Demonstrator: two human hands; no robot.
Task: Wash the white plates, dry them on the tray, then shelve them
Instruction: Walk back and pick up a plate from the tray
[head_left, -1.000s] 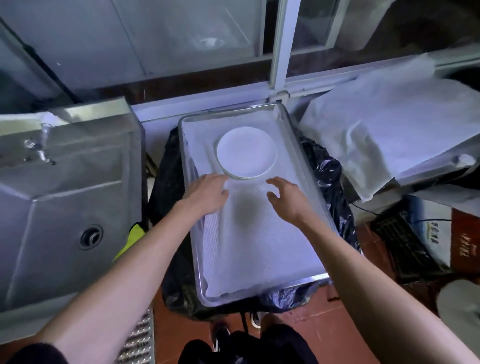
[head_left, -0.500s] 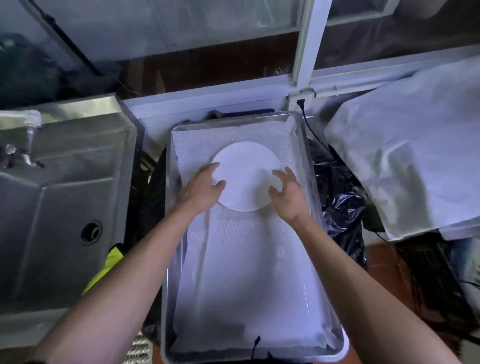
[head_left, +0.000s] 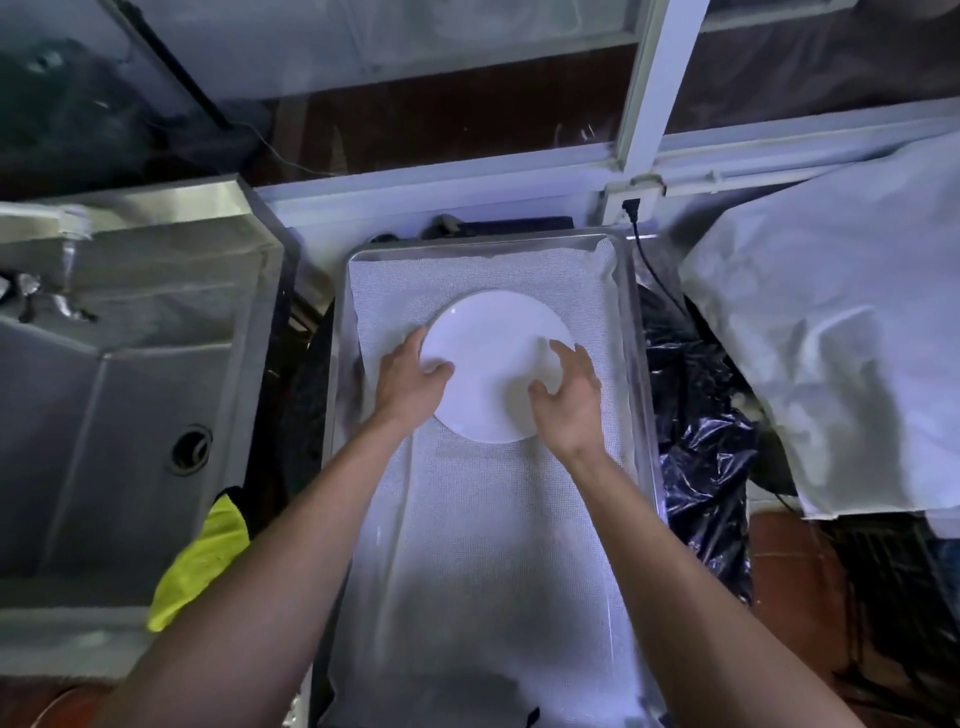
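— What do we see at the left of the frame?
— A stainless steel sink basin (head_left: 119, 395); white-framed window panes (head_left: 644, 78) run across the top.
— And right?
— A crumpled white sheet (head_left: 841, 332), with reddish-brown floor tiles (head_left: 779, 551) lower right.

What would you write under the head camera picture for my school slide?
Two hands, left hand and right hand, grip a white plate on a cloth-lined metal tray beside a steel sink.

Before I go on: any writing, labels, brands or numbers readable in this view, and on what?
None can be read.
White plate held by the left hand and right hand: blank.
Metal tray, its white liner and the steel sink: no markings visible.
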